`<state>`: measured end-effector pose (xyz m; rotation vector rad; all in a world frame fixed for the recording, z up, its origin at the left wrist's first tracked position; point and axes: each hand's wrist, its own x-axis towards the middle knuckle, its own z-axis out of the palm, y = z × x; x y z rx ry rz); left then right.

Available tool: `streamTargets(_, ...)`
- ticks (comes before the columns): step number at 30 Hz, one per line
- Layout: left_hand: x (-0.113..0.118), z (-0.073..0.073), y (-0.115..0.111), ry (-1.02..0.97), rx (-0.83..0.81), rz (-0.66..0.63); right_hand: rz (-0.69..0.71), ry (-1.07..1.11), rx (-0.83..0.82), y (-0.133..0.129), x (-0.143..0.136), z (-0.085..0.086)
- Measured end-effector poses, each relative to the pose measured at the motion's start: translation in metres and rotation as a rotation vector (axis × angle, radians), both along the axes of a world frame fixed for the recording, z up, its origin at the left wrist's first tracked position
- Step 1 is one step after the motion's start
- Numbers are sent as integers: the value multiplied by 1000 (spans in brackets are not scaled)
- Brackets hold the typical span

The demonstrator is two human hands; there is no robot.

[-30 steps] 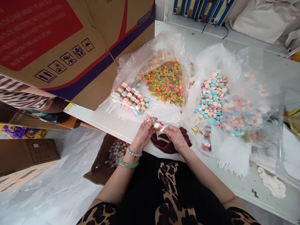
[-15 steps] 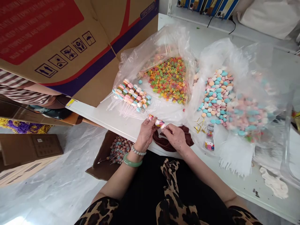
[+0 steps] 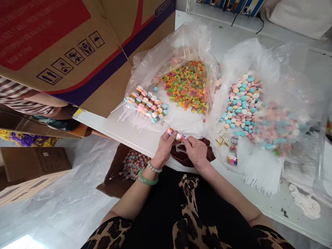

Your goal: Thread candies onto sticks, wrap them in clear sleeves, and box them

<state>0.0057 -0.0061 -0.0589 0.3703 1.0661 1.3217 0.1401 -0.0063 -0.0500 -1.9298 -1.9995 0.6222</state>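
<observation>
A small printed candy bag (image 3: 180, 136), clear at its far end and pink, white and yellow elsewhere, stretches between my hands. My left hand (image 3: 166, 145) pinches its middle, and the fingers of my right hand (image 3: 196, 151) close on its near right end. What lies inside the bag is too small to make out. Just beyond my left hand, candy skewers (image 3: 146, 104) with pastel pieces and white sticks lie in rows on clear plastic. A dark brown cloth (image 3: 181, 159) is under my hands. To the right lie flat printed bags (image 3: 232, 159) and gold twist ties (image 3: 222, 139).
An open plastic bag of ring candies (image 3: 186, 86) lies ahead, and pastel oval candies (image 3: 241, 102) spill from another at right. White sticks (image 3: 263, 173) are bundled nearby. A large carton (image 3: 109, 93) stands left; an open box (image 3: 109, 176) holds wrapped candies below the table edge.
My right hand has turned and closed further over the bag's end. The bag appears straighter, with more of its clear far end showing past my left hand.
</observation>
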Motion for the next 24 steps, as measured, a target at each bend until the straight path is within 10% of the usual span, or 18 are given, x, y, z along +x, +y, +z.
streamTargets(10,4,-6,-2,-299,-88,-54,197,53,293,-6,3,-10)
streamTargets(14,-1,-7,1,-288,-81,-11,244,438,71,-4,5,-9)
streamTargets(19,-5,-9,1,-242,-40,-60,-23,957,-394,-3,1,-11)
streamTargets(24,11,-13,-6,-190,-25,-54,-192,1144,-365,1,-17,-18)
